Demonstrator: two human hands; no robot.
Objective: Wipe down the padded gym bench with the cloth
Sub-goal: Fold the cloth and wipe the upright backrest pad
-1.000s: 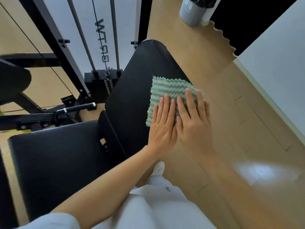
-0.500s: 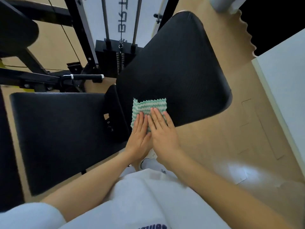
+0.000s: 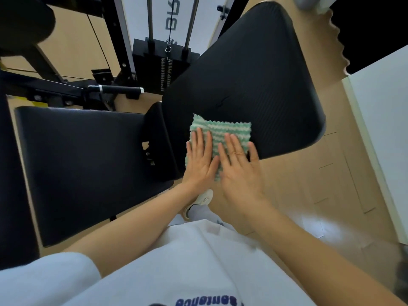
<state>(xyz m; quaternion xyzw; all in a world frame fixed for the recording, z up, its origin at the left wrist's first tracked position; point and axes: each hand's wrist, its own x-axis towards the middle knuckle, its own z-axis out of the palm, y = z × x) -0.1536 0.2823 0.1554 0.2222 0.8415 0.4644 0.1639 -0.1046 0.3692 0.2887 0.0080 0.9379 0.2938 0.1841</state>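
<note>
A green-and-white striped cloth [image 3: 223, 131] lies flat on the near corner of the black padded backrest [image 3: 249, 80] of the gym bench. My left hand [image 3: 201, 157] and my right hand [image 3: 239, 166] press on it side by side, palms down, fingers straight and slightly apart. The hands cover the cloth's lower half; its far edge sticks out beyond the fingertips. The bench's flat seat pad [image 3: 84, 164] lies to the left, past a gap with the hinge.
A cable machine with a weight stack [image 3: 163, 60] and steel guide rods stands behind the bench. A black handle bar [image 3: 114, 89] juts out at left. Wood floor [image 3: 309, 184] runs to the right up to a white wall [image 3: 384, 120]. My white shoe [image 3: 202, 199] is below the hands.
Both hands slid the cloth down the backrest from its upper middle to the near lower corner. The two hands have spread slightly apart since half a second ago.
</note>
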